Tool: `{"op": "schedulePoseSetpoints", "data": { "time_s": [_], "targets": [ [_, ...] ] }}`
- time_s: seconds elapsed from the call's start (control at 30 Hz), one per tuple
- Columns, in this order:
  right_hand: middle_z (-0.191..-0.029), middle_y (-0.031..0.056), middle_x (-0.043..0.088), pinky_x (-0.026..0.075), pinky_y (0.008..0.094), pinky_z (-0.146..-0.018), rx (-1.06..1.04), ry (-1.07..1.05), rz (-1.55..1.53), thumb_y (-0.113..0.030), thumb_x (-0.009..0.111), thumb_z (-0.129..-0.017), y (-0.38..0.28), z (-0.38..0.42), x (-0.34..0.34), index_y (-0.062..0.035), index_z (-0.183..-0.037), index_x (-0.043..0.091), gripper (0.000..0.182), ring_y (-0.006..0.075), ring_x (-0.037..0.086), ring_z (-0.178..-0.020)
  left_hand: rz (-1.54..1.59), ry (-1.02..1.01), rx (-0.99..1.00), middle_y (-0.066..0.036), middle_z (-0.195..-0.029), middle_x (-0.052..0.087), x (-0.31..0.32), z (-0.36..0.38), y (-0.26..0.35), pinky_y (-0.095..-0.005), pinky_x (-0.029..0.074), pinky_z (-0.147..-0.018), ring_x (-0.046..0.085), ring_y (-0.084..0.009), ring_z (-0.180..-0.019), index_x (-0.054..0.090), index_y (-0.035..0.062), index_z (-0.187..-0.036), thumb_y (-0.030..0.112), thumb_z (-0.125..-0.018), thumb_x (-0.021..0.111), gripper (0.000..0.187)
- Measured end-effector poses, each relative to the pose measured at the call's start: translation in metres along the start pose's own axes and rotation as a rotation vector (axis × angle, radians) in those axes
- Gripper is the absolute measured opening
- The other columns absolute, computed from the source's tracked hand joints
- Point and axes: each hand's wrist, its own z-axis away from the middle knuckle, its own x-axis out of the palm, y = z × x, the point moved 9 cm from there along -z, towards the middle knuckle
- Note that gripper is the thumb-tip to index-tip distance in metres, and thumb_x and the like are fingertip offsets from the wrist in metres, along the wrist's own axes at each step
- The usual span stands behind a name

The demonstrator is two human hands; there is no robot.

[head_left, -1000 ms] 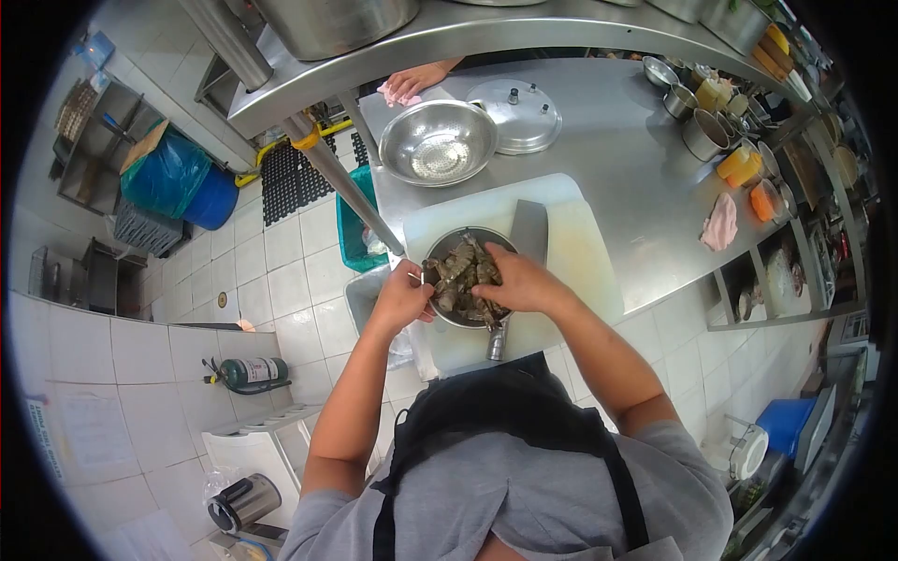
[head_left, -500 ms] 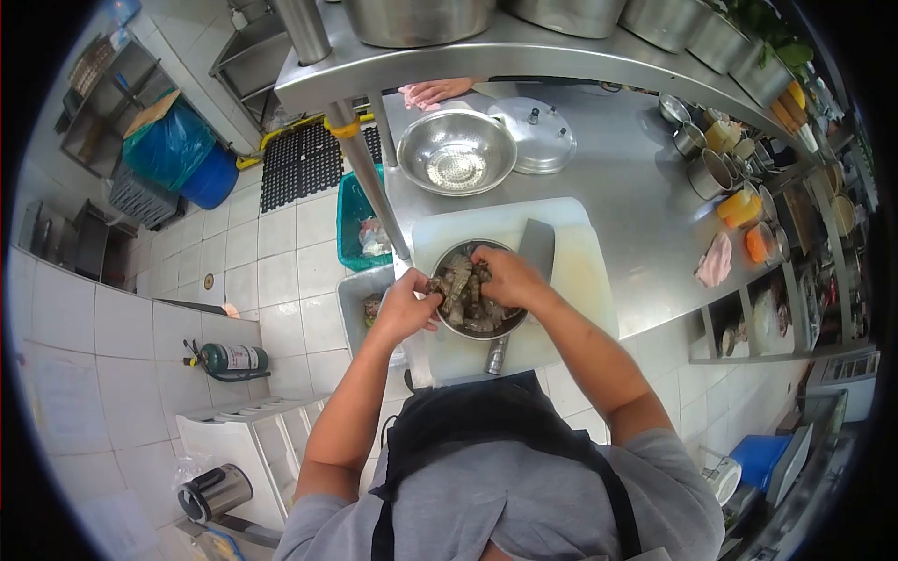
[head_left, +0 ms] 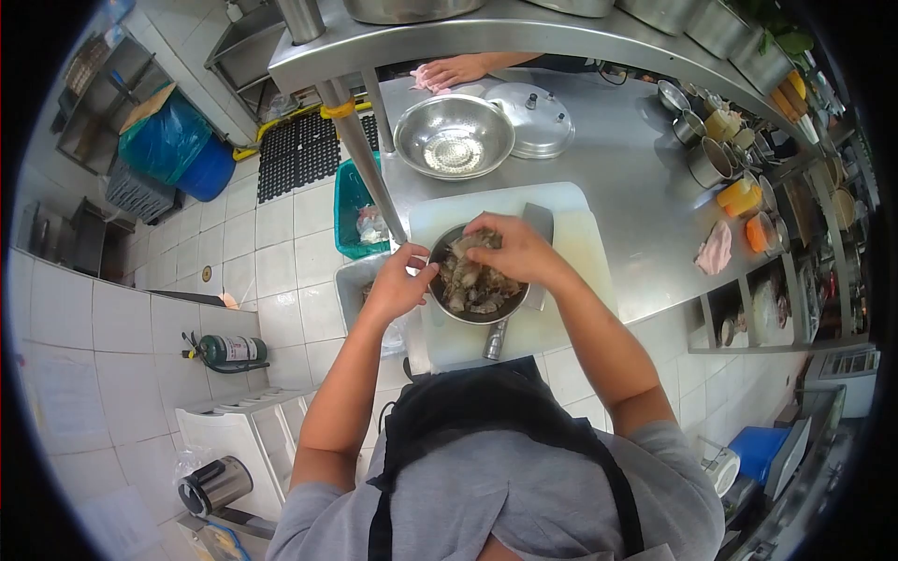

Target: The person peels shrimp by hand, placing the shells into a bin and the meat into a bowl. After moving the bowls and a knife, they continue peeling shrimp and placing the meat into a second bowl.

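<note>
A round metal bowl (head_left: 516,313) full of raw grey shrimp (head_left: 482,285) stands on the white cutting board (head_left: 580,299). Over the far side of the bowl, my right hand (head_left: 510,248) has its fingers closed on a shrimp (head_left: 468,245). My left hand (head_left: 400,285) is at the bowl's left rim, thumb and forefinger apart, with nothing visible between them. A cleaver (head_left: 539,221) lies on the board, partly hidden by the bowl; its metal handle (head_left: 496,340) sticks out on the near side.
Beyond the board are a metal colander (head_left: 412,154) and a pot lid (head_left: 533,107). Another person's hand (head_left: 454,70) rests on a pink cloth at the far edge. A green bin (head_left: 348,210) and grey tub (head_left: 348,280) stand left, beside a shelf post (head_left: 360,159).
My right hand has lifted slightly, up over the shrimp. My left hand has drawn back a little from the bowl, its fingers parting. The other person's hand has shifted right.
</note>
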Motion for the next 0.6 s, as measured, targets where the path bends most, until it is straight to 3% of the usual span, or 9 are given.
{"op": "schedulePoseSetpoints", "data": {
  "time_s": [0.07, 0.13, 0.17, 0.23, 0.27, 0.37, 0.4, 0.5, 0.6],
  "targets": [
    [-0.117, 0.0194, 0.072, 0.052, 0.0405, -0.098, -0.082, 0.014, 0.05, -0.027, 0.076, -0.088, -0.008, 0.002, 0.007, -0.007, -0.12, 0.069, 0.038, 0.0333, 0.069, -0.111, -0.056, 0.038, 0.008, -0.014, -0.108, 0.063, 0.002, -0.001, 0.002, -0.0328, 0.061, -0.057, 0.069, -0.0194, -0.081, 0.054, 0.0006, -0.129, 0.013, -0.098, 0.068, 0.036],
    [-0.118, 0.0173, 0.072, 0.055, 0.0362, -0.094, -0.061, 0.005, -0.08, -0.027, 0.074, -0.096, -0.004, 0.003, 0.011, -0.0034, -0.131, 0.065, 0.044, 0.0249, 0.071, -0.104, -0.058, 0.043, 0.026, -0.017, -0.11, 0.064, 0.003, -0.002, 0.0, -0.0342, 0.061, -0.056, 0.07, -0.0219, -0.079, 0.052, -0.0001, -0.128, 0.013, -0.098, 0.067, 0.035],
    [-0.118, 0.0173, 0.072, 0.055, 0.0362, -0.094, -0.059, 0.006, -0.081, -0.027, 0.074, -0.096, -0.003, 0.003, 0.007, -0.0034, -0.131, 0.065, 0.044, 0.0249, 0.071, -0.104, -0.06, 0.052, 0.044, -0.02, -0.111, 0.064, 0.003, -0.002, 0.0, -0.0355, 0.062, -0.056, 0.071, -0.0244, -0.078, 0.05, -0.0008, -0.127, 0.014, -0.099, 0.066, 0.035],
    [-0.127, 0.0204, 0.069, 0.055, 0.0371, -0.096, 0.148, 0.067, -0.034, -0.029, 0.072, -0.097, 0.019, 0.002, -0.01, -0.0028, -0.137, 0.061, 0.049, 0.0263, 0.07, -0.109, -0.038, 0.043, 0.022, -0.02, -0.111, 0.064, 0.004, -0.001, -0.006, -0.0356, 0.063, -0.055, 0.072, -0.0248, -0.076, 0.049, -0.0007, -0.126, 0.012, -0.099, 0.064, 0.033],
    [-0.124, 0.0247, 0.07, 0.051, 0.0428, -0.104, 0.144, 0.129, 0.062, -0.039, 0.074, -0.092, 0.032, 0.002, -0.013, 0.0031, -0.137, 0.059, 0.064, 0.0403, 0.066, -0.119, -0.014, 0.036, 0.002, -0.02, -0.111, 0.064, 0.005, -0.001, -0.01, -0.0357, 0.064, -0.055, 0.072, -0.0252, -0.074, 0.047, -0.0007, -0.125, 0.009, -0.1, 0.062, 0.031],
    [-0.133, 0.0293, 0.064, 0.049, 0.0436, -0.107, 0.253, -0.034, 0.275, -0.045, 0.076, -0.089, 0.046, 0.01, 0.013, 0.009, -0.143, 0.05, 0.08, 0.0416, 0.062, -0.126, 0.107, -0.027, -0.06, -0.019, -0.108, 0.062, 0.012, -0.004, -0.023, -0.0369, 0.065, -0.055, 0.072, -0.0263, -0.07, 0.045, -0.0004, -0.119, 0.007, -0.101, 0.059, 0.024],
    [-0.14, 0.0339, 0.057, 0.047, 0.0434, -0.11, 0.246, -0.142, 0.26, -0.055, 0.081, -0.079, 0.057, 0.008, 0.028, 0.0124, -0.149, 0.038, 0.106, 0.042, 0.058, -0.131, 0.107, -0.03, -0.057, -0.019, -0.108, 0.062, 0.013, -0.004, -0.022, -0.0369, 0.065, -0.055, 0.072, -0.0263, -0.07, 0.045, -0.0004, -0.119, 0.007, -0.101, 0.059, 0.024],
    [-0.141, 0.0338, 0.056, 0.046, 0.0425, -0.112, 0.227, -0.154, 0.335, -0.059, 0.088, -0.069, 0.056, 0.007, 0.053, 0.0092, -0.152, 0.033, 0.121, 0.041, 0.057, -0.132, 0.163, -0.04, -0.097, -0.016, -0.103, 0.062, 0.016, -0.001, -0.025, -0.0395, 0.067, -0.06, 0.072, -0.0249, -0.076, 0.045, 0.0016, -0.111, 0.004, -0.102, 0.056, 0.014],
    [-0.138, 0.0323, 0.058, 0.046, 0.0425, -0.111, 0.231, -0.141, 0.209, -0.055, 0.093, -0.061, 0.059, 0.001, 0.058, 0.0084, -0.152, 0.03, 0.127, 0.0403, 0.058, -0.131, 0.26, -0.019, -0.102, -0.018, -0.101, 0.06, 0.02, -0.001, -0.03, -0.0416, 0.068, -0.058, 0.072, -0.0285, -0.068, 0.041, 0.0016, -0.107, 0.003, -0.1, 0.057, 0.017]
  ]
}}
